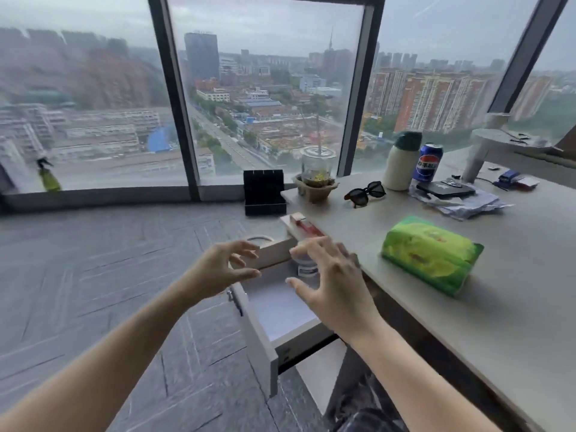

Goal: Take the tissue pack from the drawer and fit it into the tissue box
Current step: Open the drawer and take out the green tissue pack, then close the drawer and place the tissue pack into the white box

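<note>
A green plastic tissue pack (pixel 431 254) lies on the grey desk (pixel 467 307), to the right of my hands. Below the desk's left edge the white drawer (pixel 258 344) stands pulled out, its bottom mostly bare, with a small jar (pixel 304 266) at its far end. My left hand (pixel 223 268) hovers over the drawer's left front corner, fingers spread and curled, holding nothing. My right hand (pixel 333 282) hangs above the drawer's inside, fingers apart, also empty. A black open box (pixel 264 192) stands on the floor by the window; I cannot tell whether it is the tissue box.
On the desk's far part stand a plastic cup in a cardboard holder (pixel 317 176), sunglasses (pixel 365 192), a white bottle (pixel 400 162), a cola can (pixel 428 162) and papers with a black device (pixel 452 196). A roll of tape (pixel 258 238) lies past the drawer. Windows close off the far side.
</note>
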Demonstrator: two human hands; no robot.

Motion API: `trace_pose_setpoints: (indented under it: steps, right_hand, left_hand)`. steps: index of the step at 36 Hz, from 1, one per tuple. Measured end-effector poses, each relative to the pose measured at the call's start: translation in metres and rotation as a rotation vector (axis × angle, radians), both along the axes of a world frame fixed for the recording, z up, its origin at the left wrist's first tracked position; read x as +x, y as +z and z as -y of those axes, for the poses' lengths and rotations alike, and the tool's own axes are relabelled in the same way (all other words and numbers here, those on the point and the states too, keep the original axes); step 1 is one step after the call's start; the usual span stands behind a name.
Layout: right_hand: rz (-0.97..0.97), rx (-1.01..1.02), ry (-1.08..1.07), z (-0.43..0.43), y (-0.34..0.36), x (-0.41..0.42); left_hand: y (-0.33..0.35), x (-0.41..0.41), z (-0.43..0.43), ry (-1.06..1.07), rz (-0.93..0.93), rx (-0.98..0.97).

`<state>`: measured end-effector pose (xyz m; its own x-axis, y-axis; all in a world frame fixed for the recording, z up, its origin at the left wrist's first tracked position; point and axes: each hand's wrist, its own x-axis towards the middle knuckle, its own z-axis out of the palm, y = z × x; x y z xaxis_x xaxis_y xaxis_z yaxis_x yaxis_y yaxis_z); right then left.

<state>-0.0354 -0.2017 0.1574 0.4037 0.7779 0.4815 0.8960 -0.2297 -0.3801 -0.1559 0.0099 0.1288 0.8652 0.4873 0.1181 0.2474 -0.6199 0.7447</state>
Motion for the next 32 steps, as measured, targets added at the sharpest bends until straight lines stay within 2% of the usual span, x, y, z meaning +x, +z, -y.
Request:
trace_pose_setpoints:
  steps: [5,10,17,24,32]
  right_hand:
    - [-0.121,-0.222,0.131,-0.005,-0.060,-0.024]
    - [-0.202,-0.332,0.094,0.008,-0.105,-0.040]
    - [-0.225,-0.283,-0.012,0.017,-0.135,-0.044]
    - [-0.213,-0.239,-0.024,0.019,-0.145,-0.039]
    - [-0.205,-0.106,-0.167,0.028,-0.150,-0.030]
  left_hand:
    - [-0.053,-0.041,0.003,0.184,-0.032,-0.016]
    - [-0.094,-0.055,0.014,0.237,-0.134,-0.128]
    - [-0.114,-0.040,0.024,0.169,-0.213,-0.176]
    - [-0.122,-0.026,0.023,0.202,-0.174,-0.257]
    - [-0.125,0.002,0.018,0.158,-0.204,-0.217]
